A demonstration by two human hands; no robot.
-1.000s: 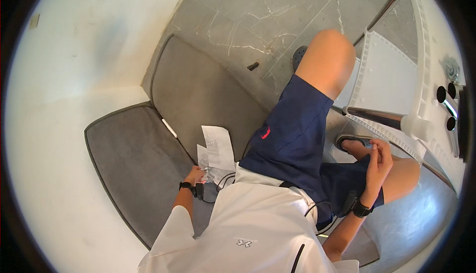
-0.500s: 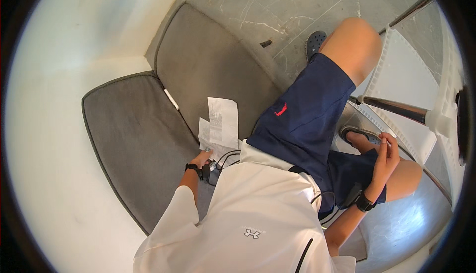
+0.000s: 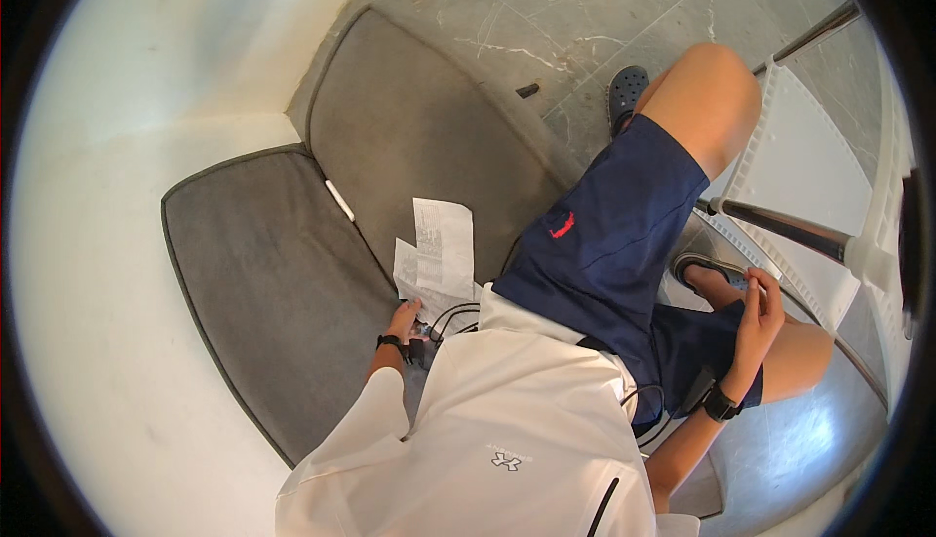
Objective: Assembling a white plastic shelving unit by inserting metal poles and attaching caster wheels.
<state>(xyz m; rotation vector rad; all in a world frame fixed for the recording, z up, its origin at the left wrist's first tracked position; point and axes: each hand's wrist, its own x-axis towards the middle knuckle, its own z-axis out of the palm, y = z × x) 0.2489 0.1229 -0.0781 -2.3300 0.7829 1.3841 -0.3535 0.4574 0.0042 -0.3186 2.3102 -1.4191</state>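
My left hand (image 3: 405,322) rests on the grey seat by the lower edge of some printed paper sheets (image 3: 444,244). Its fingers are bent around a small, partly dark thing that I cannot make out, close to black cables (image 3: 453,315). Above my right thigh, my right hand (image 3: 760,327) is raised with bent fingers, their tips meeting in a loose pinch. Whatever lies between those fingertips, if anything, is too small to see. Each wrist wears a black band, and a dark box-like piece with a cable sits beside the right one.
Grey cushions (image 3: 283,293) meet at a seam where a slim white stick (image 3: 339,200) lies. White wall (image 3: 117,244) borders the left. A white shelf rack (image 3: 804,137) with metal poles stands at the right. A small dark object (image 3: 527,90) is on the tiled floor.
The view has shifted slightly. My left hand has turned a little at the paper's edge, and the shiny bit at its fingertips no longer shows. My right hand keeps nearly the same pose.
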